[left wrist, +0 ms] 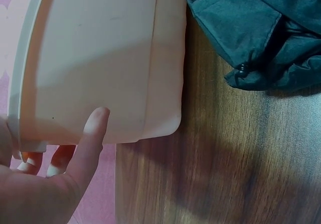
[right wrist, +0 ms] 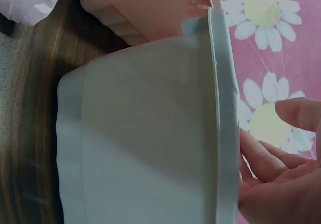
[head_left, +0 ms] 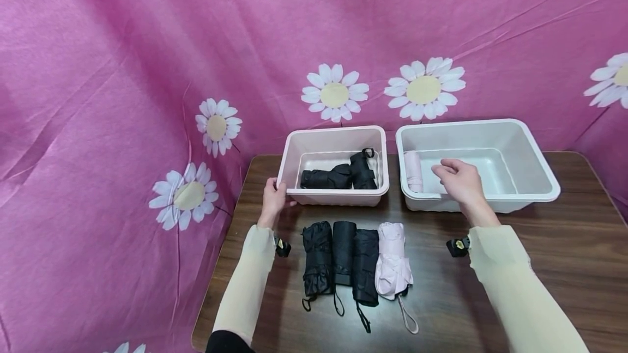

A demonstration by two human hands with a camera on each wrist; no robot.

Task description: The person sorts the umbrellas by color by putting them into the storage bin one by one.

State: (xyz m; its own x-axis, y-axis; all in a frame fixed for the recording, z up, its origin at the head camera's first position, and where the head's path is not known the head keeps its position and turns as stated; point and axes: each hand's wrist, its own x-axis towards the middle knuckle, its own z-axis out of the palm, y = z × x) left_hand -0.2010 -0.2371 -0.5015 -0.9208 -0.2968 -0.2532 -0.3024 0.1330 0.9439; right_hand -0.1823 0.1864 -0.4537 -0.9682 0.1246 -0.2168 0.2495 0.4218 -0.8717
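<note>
My left hand (head_left: 275,199) grips the front left corner of a pale pink plastic bin (head_left: 338,196). In the left wrist view its thumb lies along the bin's wall (left wrist: 95,48), with the other fingers around the corner. Inside that bin are two black folding umbrellas (head_left: 326,177). Over the front part of a white bin (head_left: 532,198), my right hand (head_left: 463,181) hangs with loosely bent fingers and holds nothing. A rolled pale pink umbrella (head_left: 413,171) lies against the white bin's left end.
Three black folded umbrellas (head_left: 318,257) and one pale pink umbrella (head_left: 391,260) lie in a row on the wooden table (head_left: 432,309), in front of the bins. Their wrist loops point toward me. A pink flowered cloth (head_left: 275,31) hangs behind the table and at its left.
</note>
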